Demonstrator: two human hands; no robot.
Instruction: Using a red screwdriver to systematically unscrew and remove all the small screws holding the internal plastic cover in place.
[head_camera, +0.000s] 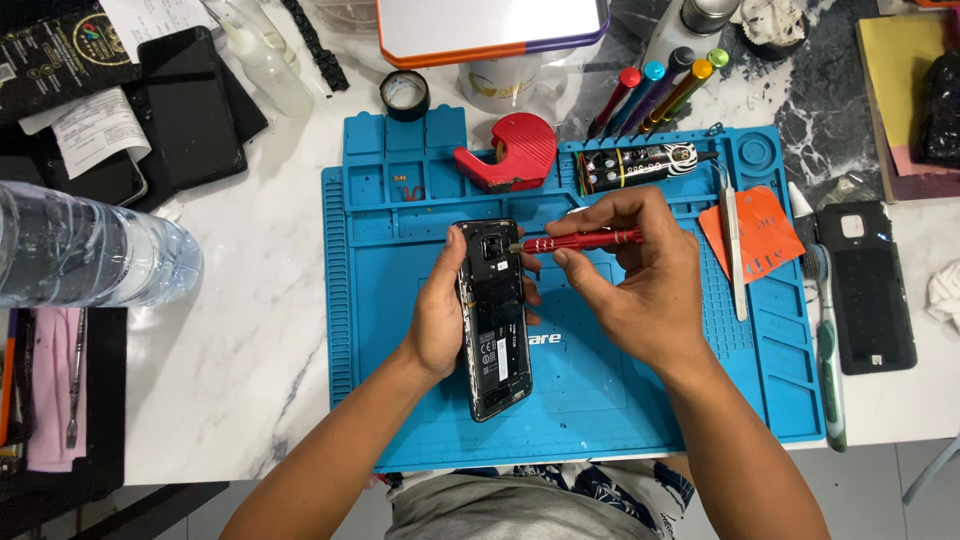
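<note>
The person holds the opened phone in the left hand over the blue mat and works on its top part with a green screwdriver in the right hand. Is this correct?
Not quite: the screwdriver is red, not green. The head view shows the rest as you say: the left hand holds the opened phone over the blue mat, and the right hand puts the tip to the phone's top part.

Left hand (440, 315): we curl it palm inward, thumb up along one side, fingers wrapped behind.
Right hand (640, 270): we pinch with thumb and fingertips (wrist bent inward).
Forearms: both ours angle up from below, converging.
</note>
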